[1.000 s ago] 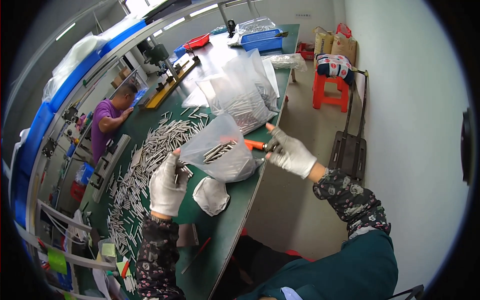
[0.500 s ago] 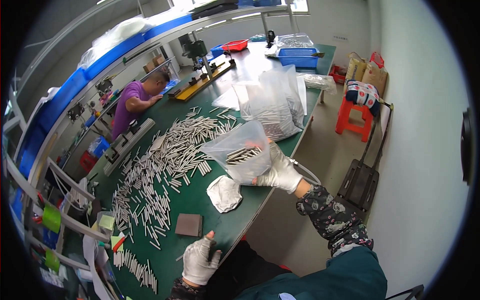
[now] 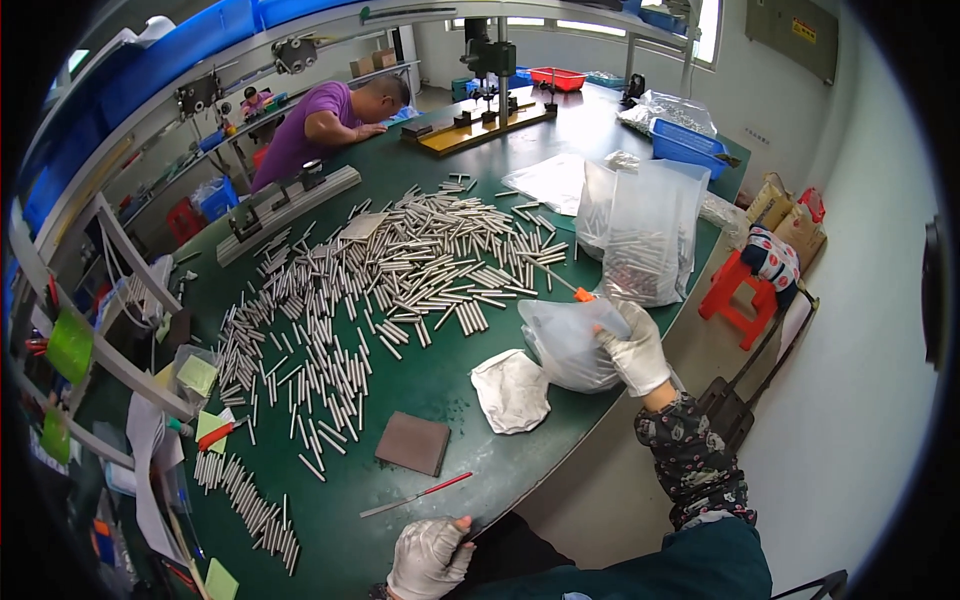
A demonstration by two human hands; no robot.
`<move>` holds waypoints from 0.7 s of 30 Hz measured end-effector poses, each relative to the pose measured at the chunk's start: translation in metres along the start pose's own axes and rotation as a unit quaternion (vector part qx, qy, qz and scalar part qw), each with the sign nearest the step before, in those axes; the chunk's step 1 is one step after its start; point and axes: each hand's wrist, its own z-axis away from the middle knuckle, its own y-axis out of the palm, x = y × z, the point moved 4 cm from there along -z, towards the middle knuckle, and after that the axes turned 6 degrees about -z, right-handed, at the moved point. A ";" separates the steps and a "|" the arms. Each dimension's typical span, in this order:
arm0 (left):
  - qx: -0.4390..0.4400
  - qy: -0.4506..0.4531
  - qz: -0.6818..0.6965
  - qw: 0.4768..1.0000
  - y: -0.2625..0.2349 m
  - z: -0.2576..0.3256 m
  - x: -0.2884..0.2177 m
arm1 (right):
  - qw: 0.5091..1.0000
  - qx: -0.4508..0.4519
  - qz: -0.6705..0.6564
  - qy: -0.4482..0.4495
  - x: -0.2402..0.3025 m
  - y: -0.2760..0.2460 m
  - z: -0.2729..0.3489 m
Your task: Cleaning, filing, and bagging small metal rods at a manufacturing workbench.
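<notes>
Plastic bag (in right fingers)

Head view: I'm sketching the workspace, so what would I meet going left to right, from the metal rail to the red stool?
Metal rail, brown block, white cloth, small bag, right hand, red stool.

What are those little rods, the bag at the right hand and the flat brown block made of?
Rods: metal, probably steel; silvery-grey, with bright highlights along their sides.
Bag: thin plastic, most likely; cloudy, translucent and creased.
Brown block: matte, evenly coloured and straight-edged; perhaps abrasive stone, though the look leaves it open.
</notes>
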 end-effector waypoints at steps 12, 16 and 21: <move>0.000 -0.049 0.028 0.998 -0.024 0.007 0.022 | 0.986 0.055 -0.160 0.015 0.049 -0.043 -0.063; 0.024 -0.087 0.030 0.995 -0.022 0.016 0.034 | 0.994 0.084 -0.047 0.044 0.071 -0.017 -0.128; 0.021 -0.089 0.094 0.991 -0.023 0.023 0.041 | 0.924 0.202 0.099 0.311 -0.019 0.034 -0.178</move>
